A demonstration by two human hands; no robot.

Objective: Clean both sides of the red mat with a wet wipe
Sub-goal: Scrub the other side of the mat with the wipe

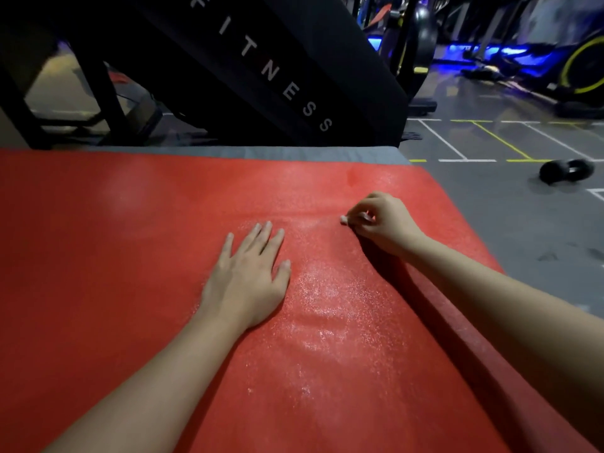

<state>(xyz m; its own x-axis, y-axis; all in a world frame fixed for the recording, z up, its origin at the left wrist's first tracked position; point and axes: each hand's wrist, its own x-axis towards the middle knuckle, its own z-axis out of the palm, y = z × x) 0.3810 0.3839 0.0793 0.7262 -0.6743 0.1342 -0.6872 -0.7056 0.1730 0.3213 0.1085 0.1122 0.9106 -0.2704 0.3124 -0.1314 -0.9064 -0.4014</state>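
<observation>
Under our arms the red mat (114,256) lies flat and fills most of the view, with its right edge running along beneath our right forearm. A glistening wet patch (327,305) shows on its surface between our two arms and trails back toward us.

Our right grip (382,220) sits near the mat's far right part, its fingers curled tight around a small white wad, the wet wipe (343,219). Only a little tip of the wipe pokes out past the fingertips (the rest is hidden inside the grip), and that tip is down against the mat.

Our left grip (248,279) holds nothing. It rests palm down on the mat just left of the wet patch, fingers (261,237) straight and slightly spread, pointing away from us.

A grey mat (261,153) peeks out as a strip beyond the red one's far edge. To the right is the grey floor (523,223), marked with white and yellow lines (457,148), and a black dumbbell (567,171) lies on it well apart from the mat. Past the mats slants a big black machine panel (327,44) lettered "FITNESS". Farther right, in blue light, stands an exercise bike (581,67) with a yellow-rimmed wheel.
</observation>
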